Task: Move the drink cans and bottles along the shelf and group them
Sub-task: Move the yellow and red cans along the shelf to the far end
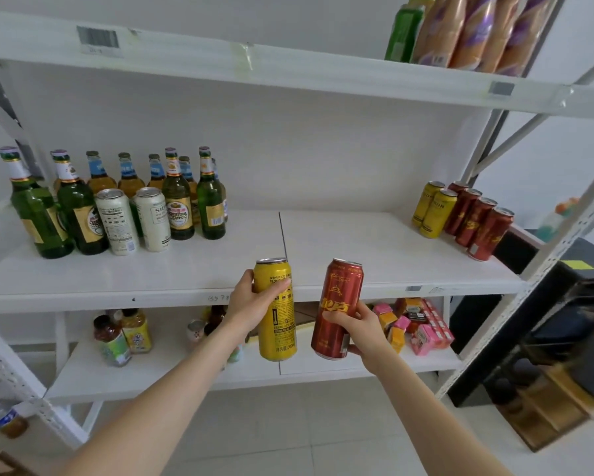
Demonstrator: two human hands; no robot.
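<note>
My left hand (251, 304) grips a tall yellow can (277, 324) in front of the middle shelf's front edge. My right hand (361, 329) grips a tall red can (338, 304) beside it, tilted slightly. On the middle shelf (340, 249), green bottles (79, 207) and amber bottles (129, 176) stand at the left with two white cans (117, 221) in front. At the right end stand two yellow cans (433, 209) and a row of several red cans (481, 228).
The lower shelf (172, 379) carries sauce bottles (124, 333) at left and pink and orange cartons (415, 324) at right. Wrapped bread and a green bottle (403, 32) sit on the top shelf. A dark cabinet (546, 338) stands to the right.
</note>
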